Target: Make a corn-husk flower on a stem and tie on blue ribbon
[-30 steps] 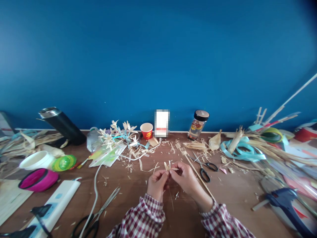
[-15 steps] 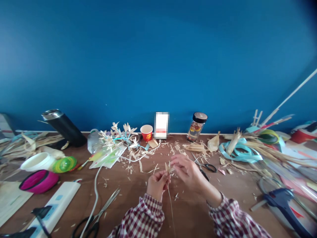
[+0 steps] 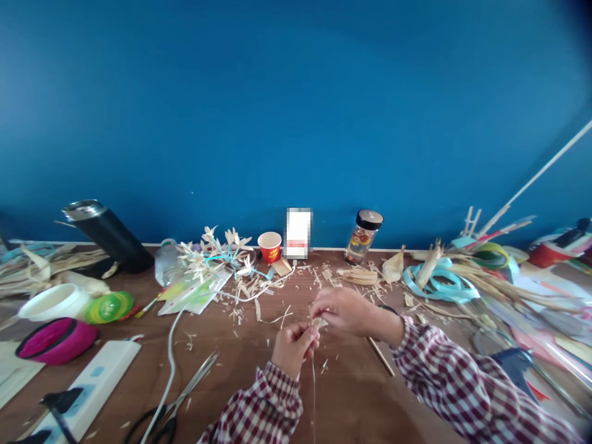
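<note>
Near the front middle of the table, my left hand (image 3: 293,346) is closed in a pinch around a small dried-husk flower (image 3: 319,322). Its thin pale stem (image 3: 314,385) hangs down below the fingers. Bent over from the right, my right hand (image 3: 342,309) has its fingertips pinched together at the flower's top. A thin wooden stick (image 3: 382,356) shows beneath my right wrist; whether that hand holds it I cannot tell. Black-handled scissors (image 3: 178,401) lie with blades apart, left of my left sleeve.
Finished husk flowers (image 3: 217,253), a red paper cup (image 3: 269,246) and a lidded jar (image 3: 364,236) stand along the back. At left are a white power strip (image 3: 87,388) and cable (image 3: 171,351). At right lie blue ribbon (image 3: 439,283) and a glue gun (image 3: 513,367). Husk scraps litter the table.
My right hand has moved left and closed from loosely spread fingers into a pinch at the flower. The wooden stick has come into view. The whole view has shifted slightly.
</note>
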The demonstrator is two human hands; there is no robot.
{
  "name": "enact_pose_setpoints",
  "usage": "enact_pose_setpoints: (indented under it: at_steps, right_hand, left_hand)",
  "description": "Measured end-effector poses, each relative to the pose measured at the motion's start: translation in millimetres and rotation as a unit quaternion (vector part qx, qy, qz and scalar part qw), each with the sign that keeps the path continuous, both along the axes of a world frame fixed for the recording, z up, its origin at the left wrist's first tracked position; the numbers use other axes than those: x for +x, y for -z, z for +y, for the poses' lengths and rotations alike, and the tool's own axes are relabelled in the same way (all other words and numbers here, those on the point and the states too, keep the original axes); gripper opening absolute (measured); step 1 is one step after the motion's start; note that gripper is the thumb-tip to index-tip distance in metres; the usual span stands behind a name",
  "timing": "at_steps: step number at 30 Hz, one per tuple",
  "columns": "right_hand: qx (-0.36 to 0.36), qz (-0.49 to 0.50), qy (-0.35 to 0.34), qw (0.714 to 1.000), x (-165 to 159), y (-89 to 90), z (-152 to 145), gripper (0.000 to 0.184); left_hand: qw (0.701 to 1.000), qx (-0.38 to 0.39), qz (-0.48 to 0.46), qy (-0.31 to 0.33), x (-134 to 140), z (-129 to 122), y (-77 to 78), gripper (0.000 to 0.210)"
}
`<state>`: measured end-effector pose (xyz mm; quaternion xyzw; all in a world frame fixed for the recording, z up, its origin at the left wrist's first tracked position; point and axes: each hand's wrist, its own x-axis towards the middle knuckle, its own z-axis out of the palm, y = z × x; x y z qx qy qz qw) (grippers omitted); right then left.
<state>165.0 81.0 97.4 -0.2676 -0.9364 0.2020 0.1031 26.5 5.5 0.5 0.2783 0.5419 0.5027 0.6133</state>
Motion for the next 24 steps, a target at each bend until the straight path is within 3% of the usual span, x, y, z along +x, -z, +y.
enact_pose_setpoints:
  at_steps: [24]
  right_hand:
    - [0.017, -0.050, -0.057, 0.997, -6.3, 1.9, 4.6, 0.022]
  left_hand:
    - [0.999, -0.004, -0.024, -0.023, 3.1, -1.6, -4.2, 0.035]
